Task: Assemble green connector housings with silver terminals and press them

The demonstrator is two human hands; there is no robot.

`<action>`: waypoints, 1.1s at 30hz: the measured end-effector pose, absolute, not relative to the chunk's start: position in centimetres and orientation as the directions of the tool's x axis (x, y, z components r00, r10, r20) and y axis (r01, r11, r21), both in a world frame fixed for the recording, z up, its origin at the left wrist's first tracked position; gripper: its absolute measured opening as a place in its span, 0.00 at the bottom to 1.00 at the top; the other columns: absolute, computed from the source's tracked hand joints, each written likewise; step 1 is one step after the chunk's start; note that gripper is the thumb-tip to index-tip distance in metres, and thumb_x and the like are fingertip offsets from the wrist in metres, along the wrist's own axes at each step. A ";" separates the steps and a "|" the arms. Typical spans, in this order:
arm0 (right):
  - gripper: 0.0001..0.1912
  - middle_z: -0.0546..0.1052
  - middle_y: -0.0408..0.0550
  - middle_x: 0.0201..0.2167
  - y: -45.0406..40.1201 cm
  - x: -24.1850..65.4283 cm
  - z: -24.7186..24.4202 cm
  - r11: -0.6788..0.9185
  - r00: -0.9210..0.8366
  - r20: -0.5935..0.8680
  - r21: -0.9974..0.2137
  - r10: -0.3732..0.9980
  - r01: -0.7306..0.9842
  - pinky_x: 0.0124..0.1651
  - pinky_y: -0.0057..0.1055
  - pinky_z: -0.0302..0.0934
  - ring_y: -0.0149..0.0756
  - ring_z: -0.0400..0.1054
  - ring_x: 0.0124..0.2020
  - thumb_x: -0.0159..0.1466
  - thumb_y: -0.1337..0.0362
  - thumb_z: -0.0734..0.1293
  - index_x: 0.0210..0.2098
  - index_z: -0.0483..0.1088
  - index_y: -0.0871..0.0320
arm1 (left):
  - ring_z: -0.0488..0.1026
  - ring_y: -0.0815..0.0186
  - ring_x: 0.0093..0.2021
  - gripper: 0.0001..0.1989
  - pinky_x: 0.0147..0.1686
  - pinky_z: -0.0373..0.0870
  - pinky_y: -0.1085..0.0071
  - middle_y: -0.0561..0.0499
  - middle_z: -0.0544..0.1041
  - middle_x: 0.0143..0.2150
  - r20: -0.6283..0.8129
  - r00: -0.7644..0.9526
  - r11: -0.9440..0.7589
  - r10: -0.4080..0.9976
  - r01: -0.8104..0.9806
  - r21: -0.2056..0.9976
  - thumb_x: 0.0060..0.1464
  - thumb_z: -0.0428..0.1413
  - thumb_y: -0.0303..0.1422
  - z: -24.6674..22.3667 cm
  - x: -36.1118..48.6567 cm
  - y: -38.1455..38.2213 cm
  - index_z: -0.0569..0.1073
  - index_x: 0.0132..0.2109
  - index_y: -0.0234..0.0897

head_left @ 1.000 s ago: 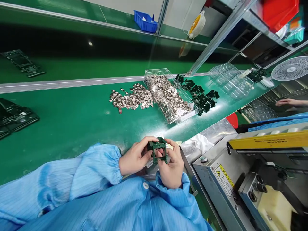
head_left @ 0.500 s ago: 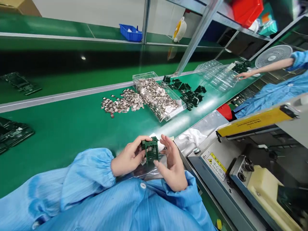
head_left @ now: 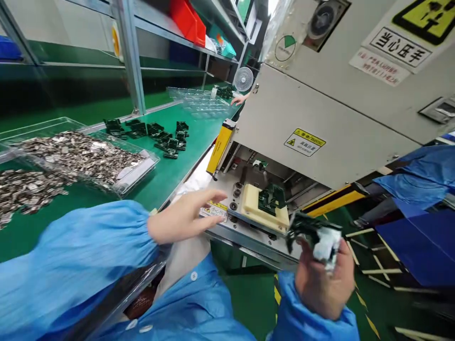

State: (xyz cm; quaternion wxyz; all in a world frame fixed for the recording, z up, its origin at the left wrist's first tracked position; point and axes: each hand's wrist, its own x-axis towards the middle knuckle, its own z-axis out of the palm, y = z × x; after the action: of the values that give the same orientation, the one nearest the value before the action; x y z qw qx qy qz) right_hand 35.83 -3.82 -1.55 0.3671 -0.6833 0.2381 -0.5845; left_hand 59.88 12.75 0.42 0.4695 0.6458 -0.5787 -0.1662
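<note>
L hand looks empty, thumb & fingers held wide apart, nr the L front of the press. R hand has its fingers closed round a dk green part w/ silvery face, held up just R of the pale block; blurred, so exact finger placement can't be told. Another dk green piece sits on that block, under the press housing.

Far L on the green bench: clear box full of small metal pcs, w/ a loose pile on its near L side & a cluster of dk green parts just R of it. Farther back: clear trays, another person's hand beside them, & a fan.
</note>
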 end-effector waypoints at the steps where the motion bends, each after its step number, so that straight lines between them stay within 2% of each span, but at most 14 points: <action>1: 0.35 0.72 0.55 0.50 -5.2 35.0 -1.7 -0.609 0.056 0.613 -0.789 -0.788 0.082 0.51 0.54 0.66 0.52 0.71 0.48 0.54 0.46 0.74 0.54 0.65 0.55 | 0.71 0.56 0.54 0.20 0.53 0.71 0.60 0.42 0.74 0.54 0.374 0.259 0.141 -0.890 -0.625 0.768 0.57 0.56 0.37 0.6 59.6 10.4 0.68 0.56 0.37; 3: 0.35 0.71 0.57 0.51 -7.7 34.0 -2.0 -0.590 -0.081 0.585 -0.805 -0.807 0.062 0.55 0.57 0.63 0.53 0.69 0.50 0.51 0.52 0.77 0.53 0.65 0.58 | 0.68 0.53 0.58 0.26 0.57 0.67 0.56 0.39 0.70 0.59 0.417 0.240 0.165 -0.877 -0.664 0.729 0.54 0.59 0.38 0.9 58.8 5.9 0.65 0.58 0.35; 4: 0.35 0.71 0.58 0.51 -8.7 33.8 -2.1 -0.575 -0.070 0.572 -0.817 -0.817 0.031 0.56 0.57 0.61 0.53 0.69 0.51 0.51 0.54 0.78 0.52 0.65 0.58 | 0.65 0.50 0.61 0.32 0.59 0.65 0.54 0.37 0.67 0.61 0.409 0.233 0.157 -0.882 -0.674 0.722 0.52 0.61 0.40 1.1 58.3 3.7 0.63 0.60 0.34; 7: 0.36 0.74 0.56 0.47 -10.9 34.0 -1.7 -0.551 0.103 0.547 -0.834 -0.831 -0.015 0.56 0.56 0.61 0.51 0.70 0.50 0.49 0.55 0.78 0.53 0.64 0.59 | 0.65 0.46 0.61 0.41 0.58 0.65 0.52 0.34 0.68 0.60 0.297 0.205 0.097 -0.933 -0.652 0.752 0.46 0.65 0.43 1.8 57.0 -1.2 0.60 0.63 0.30; 10: 0.36 0.75 0.56 0.46 -12.1 35.4 -0.7 -0.573 0.270 0.547 -0.819 -0.793 -0.024 0.56 0.51 0.62 0.49 0.71 0.48 0.49 0.55 0.78 0.52 0.63 0.58 | 0.72 0.50 0.54 0.37 0.54 0.69 0.56 0.37 0.75 0.51 0.282 0.236 0.103 -0.930 -0.568 0.816 0.46 0.65 0.40 2.6 57.0 -2.4 0.64 0.60 0.29; 12: 0.35 0.74 0.56 0.48 -12.6 36.7 0.0 -0.599 0.383 0.538 -0.799 -0.751 -0.051 0.54 0.49 0.63 0.49 0.70 0.49 0.50 0.55 0.77 0.53 0.63 0.57 | 0.73 0.54 0.51 0.36 0.52 0.71 0.58 0.39 0.76 0.50 0.350 0.303 0.154 -0.886 -0.519 0.840 0.45 0.66 0.38 3.0 58.1 -0.7 0.65 0.59 0.30; 14: 0.36 0.74 0.56 0.48 -13.1 38.1 0.5 -0.643 0.500 0.513 -0.756 -0.698 -0.122 0.52 0.47 0.65 0.49 0.70 0.49 0.51 0.53 0.77 0.54 0.64 0.57 | 0.74 0.56 0.49 0.37 0.50 0.73 0.59 0.40 0.76 0.50 0.357 0.361 0.160 -0.861 -0.474 0.866 0.44 0.66 0.37 3.1 59.9 2.8 0.65 0.60 0.32; 17: 0.35 0.75 0.53 0.46 -13.6 39.7 0.6 -0.693 0.648 0.425 -0.684 -0.633 -0.229 0.49 0.46 0.66 0.49 0.70 0.48 0.52 0.50 0.76 0.54 0.65 0.55 | 0.76 0.55 0.46 0.32 0.46 0.76 0.59 0.43 0.76 0.49 0.172 0.381 0.001 -0.908 -0.409 0.912 0.44 0.66 0.40 2.4 62.8 9.8 0.68 0.56 0.35; 20: 0.33 0.77 0.52 0.45 -13.5 40.6 0.2 -0.648 0.757 0.314 -0.739 -0.573 -0.185 0.50 0.46 0.65 0.48 0.71 0.47 0.54 0.48 0.74 0.53 0.66 0.55 | 0.77 0.54 0.45 0.28 0.45 0.77 0.57 0.44 0.76 0.48 -0.062 0.375 -0.220 -0.925 -0.394 0.892 0.46 0.65 0.40 0.7 64.7 15.9 0.71 0.53 0.38; 22: 0.32 0.77 0.52 0.46 -13.2 40.7 0.0 -0.617 0.776 0.303 -0.775 -0.553 -0.137 0.53 0.45 0.65 0.47 0.71 0.48 0.55 0.47 0.73 0.54 0.66 0.55 | 0.76 0.53 0.47 0.27 0.47 0.76 0.57 0.45 0.76 0.48 -0.163 0.384 -0.319 -0.909 -0.389 0.864 0.46 0.65 0.40 -0.9 65.2 18.3 0.71 0.53 0.39; 24: 0.33 0.77 0.51 0.47 -12.9 40.5 -0.1 -0.638 0.734 0.344 -0.754 -0.585 -0.156 0.54 0.46 0.64 0.48 0.70 0.50 0.55 0.47 0.73 0.55 0.65 0.55 | 0.74 0.53 0.51 0.26 0.50 0.75 0.58 0.45 0.74 0.50 -0.201 0.359 -0.339 -0.911 -0.378 0.862 0.45 0.65 0.39 -2.6 65.1 19.0 0.71 0.52 0.40; 28: 0.35 0.77 0.52 0.45 -13.3 39.8 0.3 -0.700 0.673 0.402 -0.670 -0.621 -0.246 0.54 0.47 0.64 0.49 0.70 0.51 0.54 0.47 0.73 0.56 0.67 0.56 | 0.67 0.51 0.60 0.30 0.54 0.72 0.60 0.43 0.63 0.63 -0.221 0.273 -0.306 -0.936 -0.327 0.894 0.40 0.67 0.40 -4.8 64.4 17.9 0.71 0.52 0.41; 31: 0.36 0.76 0.52 0.48 -13.9 40.4 0.5 -0.686 0.744 0.355 -0.703 -0.566 -0.186 0.54 0.47 0.64 0.49 0.69 0.53 0.55 0.48 0.73 0.58 0.65 0.55 | 0.57 0.48 0.67 0.32 0.58 0.68 0.59 0.42 0.53 0.69 -0.224 0.240 -0.299 -0.944 -0.344 0.890 0.38 0.68 0.40 -5.4 64.1 17.0 0.70 0.53 0.42; 33: 0.37 0.76 0.52 0.49 -14.1 41.0 0.1 -0.672 0.765 0.346 -0.725 -0.543 -0.149 0.57 0.48 0.62 0.49 0.68 0.54 0.57 0.48 0.72 0.61 0.63 0.55 | 0.55 0.47 0.68 0.32 0.59 0.65 0.57 0.42 0.51 0.71 -0.221 0.212 -0.288 -0.952 -0.375 0.881 0.39 0.68 0.39 -5.6 63.8 16.8 0.71 0.53 0.44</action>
State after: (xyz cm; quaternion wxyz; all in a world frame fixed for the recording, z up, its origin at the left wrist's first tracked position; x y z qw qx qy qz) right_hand 40.99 -14.14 0.10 0.3527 -0.8708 0.1984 -0.2792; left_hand 63.85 16.77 -5.63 0.3558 0.6926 -0.4790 -0.4054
